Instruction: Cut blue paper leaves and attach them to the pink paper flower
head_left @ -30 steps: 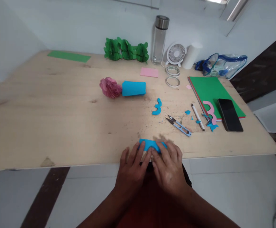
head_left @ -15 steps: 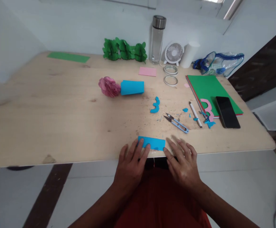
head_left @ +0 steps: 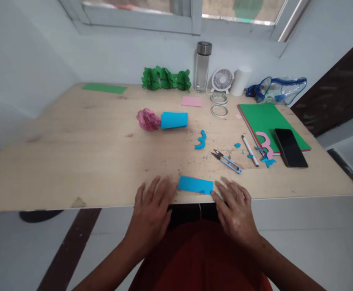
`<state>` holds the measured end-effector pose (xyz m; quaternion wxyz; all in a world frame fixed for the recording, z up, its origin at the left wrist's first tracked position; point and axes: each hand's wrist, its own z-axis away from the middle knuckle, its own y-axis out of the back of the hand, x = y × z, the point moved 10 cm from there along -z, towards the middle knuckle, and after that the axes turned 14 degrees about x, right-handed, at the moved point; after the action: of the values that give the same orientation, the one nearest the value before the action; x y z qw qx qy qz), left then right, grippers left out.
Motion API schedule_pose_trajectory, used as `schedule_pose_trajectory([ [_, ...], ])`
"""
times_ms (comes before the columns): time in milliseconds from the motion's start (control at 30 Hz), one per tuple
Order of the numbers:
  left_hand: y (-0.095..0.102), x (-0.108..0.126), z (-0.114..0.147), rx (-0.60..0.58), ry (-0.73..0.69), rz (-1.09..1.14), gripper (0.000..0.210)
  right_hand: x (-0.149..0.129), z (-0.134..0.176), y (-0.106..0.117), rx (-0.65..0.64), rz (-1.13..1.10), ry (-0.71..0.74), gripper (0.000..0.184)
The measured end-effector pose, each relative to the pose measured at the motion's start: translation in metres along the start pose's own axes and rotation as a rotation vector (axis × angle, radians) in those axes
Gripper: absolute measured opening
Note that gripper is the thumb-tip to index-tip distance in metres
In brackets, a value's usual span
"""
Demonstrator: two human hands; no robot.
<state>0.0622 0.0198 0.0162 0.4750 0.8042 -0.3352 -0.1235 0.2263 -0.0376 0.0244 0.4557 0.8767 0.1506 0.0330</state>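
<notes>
A blue paper strip [head_left: 195, 185] lies flat near the table's front edge, between my two hands. My left hand [head_left: 153, 206] rests on the tabletop just left of the strip, fingers spread and holding nothing. At the strip's right end, my right hand [head_left: 233, 206] lies with fingers apart, its thumb touching or nearly touching the lower right corner. Beyond the strip are thread snips [head_left: 227, 161] with blue handles and a wavy blue paper cutout [head_left: 201, 140]. A pink paper flower [head_left: 148, 119] joins a folded blue paper piece [head_left: 174, 120] farther back.
On the right, a phone [head_left: 290, 148] and a pink cutout [head_left: 266, 144] lie partly on green sheets [head_left: 273, 121], near a white pen [head_left: 249, 150] and blue scraps. Tape rolls [head_left: 219, 111], a bottle [head_left: 202, 68], a small fan [head_left: 222, 80] and green paper decorations [head_left: 165, 79] stand behind.
My left hand has come off the blue strip and moved left onto the table. My right hand stays at the strip's right end. The view has tilted up, showing more window.
</notes>
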Motion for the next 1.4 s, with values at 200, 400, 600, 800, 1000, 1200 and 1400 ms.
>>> schedule_pose_trajectory([
  [200,0.006,0.023,-0.020,0.064,-0.090,0.150,0.034,-0.003,0.000,0.001,0.075,-0.035,-0.003,0.037],
  [400,-0.002,0.041,-0.035,0.157,-0.358,0.071,0.025,-0.003,-0.001,-0.003,0.142,-0.043,0.034,0.037],
  [600,0.002,0.046,-0.040,0.162,-0.525,0.050,0.025,0.000,-0.010,-0.008,0.171,-0.044,0.018,0.038],
  [800,0.001,0.044,-0.041,0.170,-0.523,0.080,0.022,-0.002,-0.026,-0.013,0.140,-0.036,0.003,0.035],
  [1000,-0.003,0.043,-0.045,0.136,-0.516,0.098,0.019,-0.005,-0.039,-0.012,0.133,-0.087,-0.050,0.026],
  [1200,-0.005,0.045,-0.046,0.077,-0.540,0.088,0.019,-0.005,-0.050,-0.011,0.110,-0.122,-0.035,0.025],
  [1400,0.002,0.043,-0.052,0.109,-0.514,0.143,0.021,-0.005,-0.055,-0.009,0.081,-0.208,-0.026,0.024],
])
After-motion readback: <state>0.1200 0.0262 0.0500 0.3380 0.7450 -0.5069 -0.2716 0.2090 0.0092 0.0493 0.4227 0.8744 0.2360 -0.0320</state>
